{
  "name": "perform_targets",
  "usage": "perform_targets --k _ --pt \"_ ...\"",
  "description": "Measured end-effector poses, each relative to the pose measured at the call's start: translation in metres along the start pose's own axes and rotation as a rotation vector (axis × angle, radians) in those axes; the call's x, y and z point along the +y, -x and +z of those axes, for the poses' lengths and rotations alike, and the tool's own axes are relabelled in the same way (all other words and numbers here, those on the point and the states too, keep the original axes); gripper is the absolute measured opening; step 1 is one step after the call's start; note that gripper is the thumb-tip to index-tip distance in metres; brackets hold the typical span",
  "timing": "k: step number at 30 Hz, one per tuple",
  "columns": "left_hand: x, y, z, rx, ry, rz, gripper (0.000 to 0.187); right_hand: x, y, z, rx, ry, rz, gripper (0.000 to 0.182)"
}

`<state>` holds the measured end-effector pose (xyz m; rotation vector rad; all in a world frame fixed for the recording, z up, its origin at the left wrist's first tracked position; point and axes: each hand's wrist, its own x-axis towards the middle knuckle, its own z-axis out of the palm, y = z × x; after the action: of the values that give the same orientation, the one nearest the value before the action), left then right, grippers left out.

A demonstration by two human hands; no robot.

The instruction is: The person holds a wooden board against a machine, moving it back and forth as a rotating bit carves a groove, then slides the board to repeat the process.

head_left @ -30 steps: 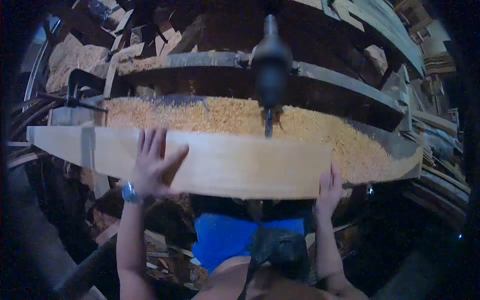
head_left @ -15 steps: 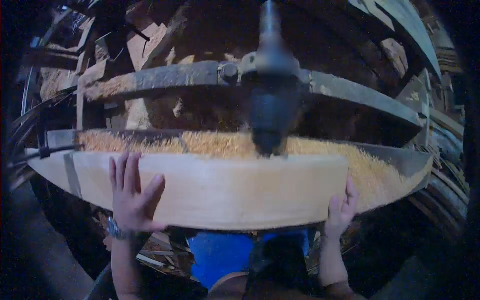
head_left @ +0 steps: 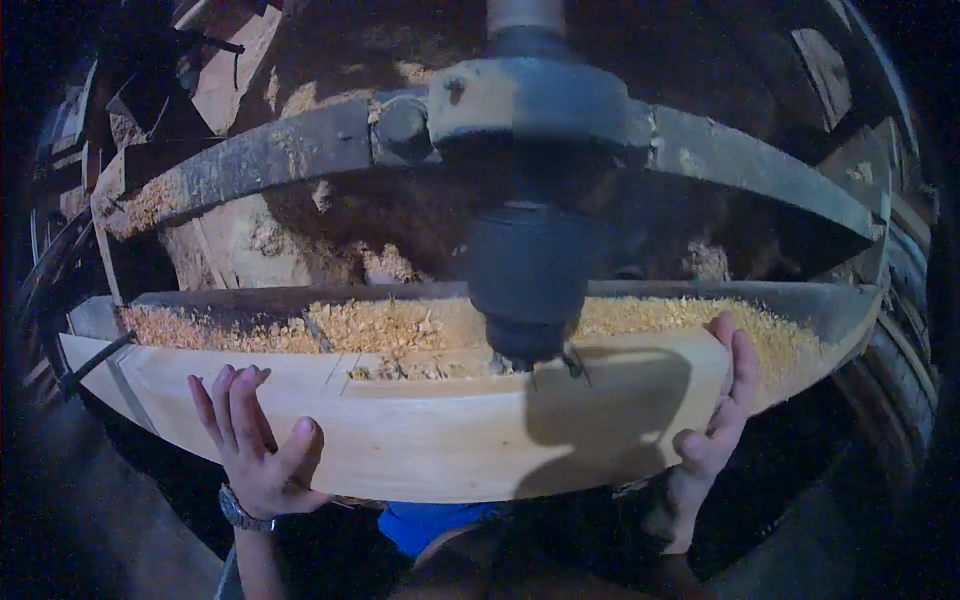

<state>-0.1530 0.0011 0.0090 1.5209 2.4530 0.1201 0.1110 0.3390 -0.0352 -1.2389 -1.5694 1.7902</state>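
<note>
**Board under the drill, hands at both ends**

The left hand [head_left: 255, 445] lies flat against the near face of the board [head_left: 440, 440], fingers [head_left: 232, 405] spread and straight, thumb up, pressing rather than gripping. A watch [head_left: 240, 512] sits on that wrist. The right hand [head_left: 722, 410] hooks round the board's right end at 3 o'clock, fingers curled over the top edge, thumb on the near face.

The board rests on the worktop [head_left: 830, 310], its far edge buried in sawdust [head_left: 380, 325]. At 12 o'clock the drill chuck [head_left: 530, 275] hangs right above the board's top, the bit apparently touching the wood; its shadow falls on the near face.

Risks, as I judge them: the open left palm offers little hold, so a grabbing bit could spin or kick the board. The right fingers sit on the top edge, not far from the bit. Loose sawdust under the board may let it slide.
</note>
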Motion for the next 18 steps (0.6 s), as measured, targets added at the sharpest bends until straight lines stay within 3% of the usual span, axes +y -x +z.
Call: perform_targets --k 7,10,18 --pt "0.008 0.03 0.008 -0.022 -0.015 0.024 0.057 0.015 0.043 -0.031 -0.125 0.043 0.087 0.105" --pt "0.013 0.034 0.006 -0.019 0.008 0.016 0.059 0.025 0.053 -0.033 -0.038 0.029 0.008 0.106" --pt "0.008 0.037 0.009 -0.01 -0.027 0.054 0.062 0.023 0.063 -0.031 0.022 0.117 0.082 0.106"
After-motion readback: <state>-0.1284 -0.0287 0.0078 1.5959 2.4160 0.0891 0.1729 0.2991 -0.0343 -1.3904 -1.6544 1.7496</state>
